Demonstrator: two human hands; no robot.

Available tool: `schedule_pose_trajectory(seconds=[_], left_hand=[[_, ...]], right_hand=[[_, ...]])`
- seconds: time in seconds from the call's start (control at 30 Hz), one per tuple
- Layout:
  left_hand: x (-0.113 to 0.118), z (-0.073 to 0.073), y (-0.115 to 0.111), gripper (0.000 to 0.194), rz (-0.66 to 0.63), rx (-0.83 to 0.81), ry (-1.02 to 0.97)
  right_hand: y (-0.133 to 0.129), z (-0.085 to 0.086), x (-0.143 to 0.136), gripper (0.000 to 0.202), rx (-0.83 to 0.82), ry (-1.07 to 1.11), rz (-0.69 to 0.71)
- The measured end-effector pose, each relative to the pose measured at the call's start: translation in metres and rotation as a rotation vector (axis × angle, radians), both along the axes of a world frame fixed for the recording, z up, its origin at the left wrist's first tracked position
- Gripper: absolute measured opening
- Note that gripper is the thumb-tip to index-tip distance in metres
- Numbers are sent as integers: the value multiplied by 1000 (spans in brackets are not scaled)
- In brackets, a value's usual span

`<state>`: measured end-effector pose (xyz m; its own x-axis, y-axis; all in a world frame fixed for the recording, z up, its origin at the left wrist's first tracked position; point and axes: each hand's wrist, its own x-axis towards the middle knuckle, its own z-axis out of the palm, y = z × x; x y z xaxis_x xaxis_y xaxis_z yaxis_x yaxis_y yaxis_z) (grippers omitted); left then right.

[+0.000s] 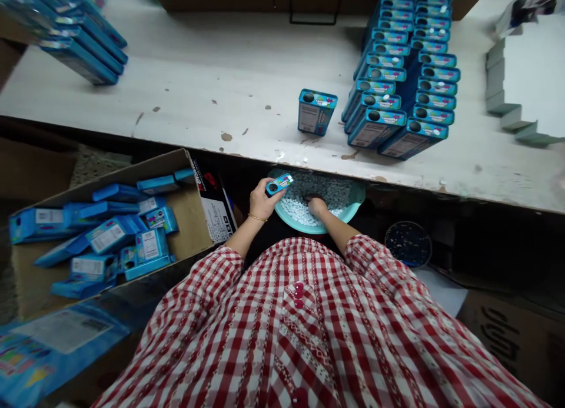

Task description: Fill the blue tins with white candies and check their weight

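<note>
My left hand (261, 201) is closed round a small blue box (279, 185) with a dark round hole in its top, held over the left rim of a turquoise basin (355, 208). Small white pieces (300, 211) fill the basin. My right hand (317, 207) reaches down among them, its fingertips hidden in the pieces. One blue box (316, 112) stands upright by itself on the white table, beyond the basin. To its right, two long rows of similar boxes (377, 125) stand with their holes upward.
An open carton (198, 222) with several blue boxes lies at the left. More blue packs (83, 55) are at the table's (185, 96) back left. White stacked cartons (529, 78) stand at the right. A round dark container (408, 244) is below the table edge.
</note>
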<state>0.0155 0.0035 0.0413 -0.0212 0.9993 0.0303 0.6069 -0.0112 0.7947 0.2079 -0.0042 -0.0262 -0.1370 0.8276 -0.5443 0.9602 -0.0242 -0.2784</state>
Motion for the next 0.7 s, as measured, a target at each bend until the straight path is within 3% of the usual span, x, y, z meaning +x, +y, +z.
schedule_pose_trajectory(seconds=[0.13,0.23,0.43,0.6,0.7], left_hand=[[-4,1,3,35,45,8,-17],[-3,2,6,36,45,20,-10],[19,-3,7,34,-81,-1,83],[41,-8,0,32,-219,-4,223],[46,-11,-3,32,-252,-20,259]], right_hand=[[2,2,28,31,-9,165,-98],[-3,24,55,35,10,253,-141],[-10,104,84,35,171,318,-106],[-6,175,54,35,227,-77,182],[-4,200,29,34,195,-268,316]])
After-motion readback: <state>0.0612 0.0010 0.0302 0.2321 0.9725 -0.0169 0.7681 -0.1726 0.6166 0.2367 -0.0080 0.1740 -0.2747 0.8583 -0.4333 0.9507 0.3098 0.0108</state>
